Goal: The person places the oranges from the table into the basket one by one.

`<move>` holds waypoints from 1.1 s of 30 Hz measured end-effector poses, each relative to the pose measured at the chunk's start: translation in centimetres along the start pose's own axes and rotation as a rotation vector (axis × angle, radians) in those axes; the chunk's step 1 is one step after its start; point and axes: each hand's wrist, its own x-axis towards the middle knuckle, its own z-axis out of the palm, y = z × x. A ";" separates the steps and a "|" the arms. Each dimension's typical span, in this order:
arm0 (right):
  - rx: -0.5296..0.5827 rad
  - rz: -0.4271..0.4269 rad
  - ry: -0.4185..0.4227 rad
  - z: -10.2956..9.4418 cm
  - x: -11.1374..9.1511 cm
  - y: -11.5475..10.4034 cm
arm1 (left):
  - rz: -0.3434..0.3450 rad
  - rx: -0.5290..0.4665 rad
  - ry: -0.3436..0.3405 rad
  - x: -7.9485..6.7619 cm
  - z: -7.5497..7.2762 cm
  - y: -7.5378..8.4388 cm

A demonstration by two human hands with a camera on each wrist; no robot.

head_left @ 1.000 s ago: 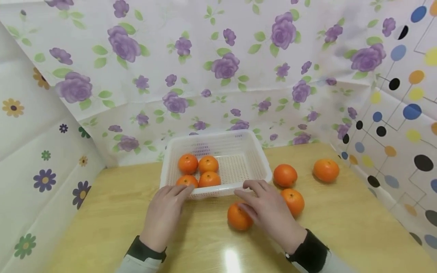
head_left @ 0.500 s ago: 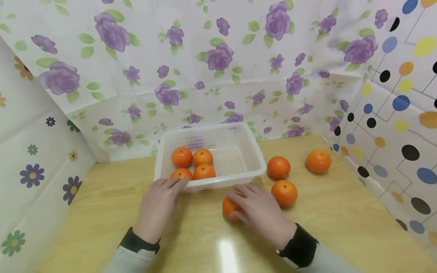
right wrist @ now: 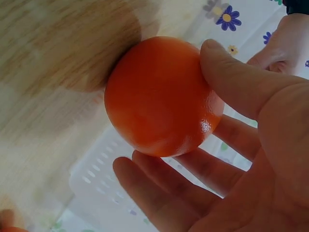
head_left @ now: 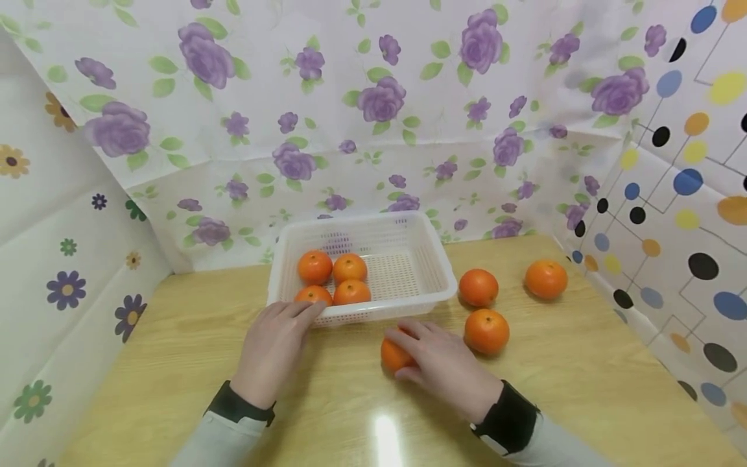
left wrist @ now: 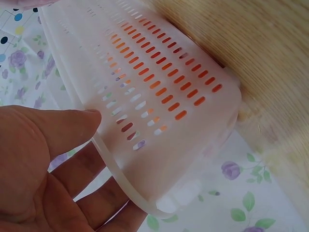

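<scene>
A white plastic basket [head_left: 408, 302] with slotted walls stands on the table, several mandarins [head_left: 350, 268] gathered in its left half. My left hand [head_left: 274, 350] holds the front rim near the left corner. In the left wrist view the thumb [left wrist: 77, 126] lies on the outside of the basket wall [left wrist: 149, 179], and the fingers reach over to the other side. In front of the basket, my right hand [head_left: 449, 366] grips a loose mandarin [head_left: 393, 355]. The right wrist view shows thumb and fingers curved round this mandarin [right wrist: 159, 96], close against the tabletop.
Three more mandarins lie on the wooden table [head_left: 175, 363] to the right: one beside the basket [head_left: 478, 287], one near my right hand [head_left: 487, 331], one farther right [head_left: 546, 279]. Floral sheeting [head_left: 245, 123] rises behind, with patterned sheets at both sides.
My right hand has closed its fingers and thumb round the mandarin in front of the basket. The left hand keeps its place on the rim. The head view has shifted slightly.
</scene>
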 end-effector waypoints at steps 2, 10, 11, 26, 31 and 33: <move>0.001 -0.007 0.007 0.1 0.1 0.1 | -0.007 0.001 -0.009 0.1 -0.1 0.0; -0.030 -0.048 0.040 0.4 0.4 0.1 | -0.023 -0.011 -0.018 -0.2 0.1 -0.3; -0.032 -0.051 0.042 0.4 0.4 0.1 | -0.022 -0.013 -0.018 -0.2 0.2 -0.3; -0.017 -0.069 0.059 -3.6 -0.2 -1.9 | -0.012 0.001 -0.020 0.0 -0.1 -0.2; -0.040 -0.116 0.144 -6.1 0.3 -1.6 | -0.005 0.010 -0.028 0.2 -0.4 -0.3; -0.058 -0.128 0.181 -6.9 0.8 -1.3 | -0.002 0.014 -0.032 0.2 -0.4 -0.4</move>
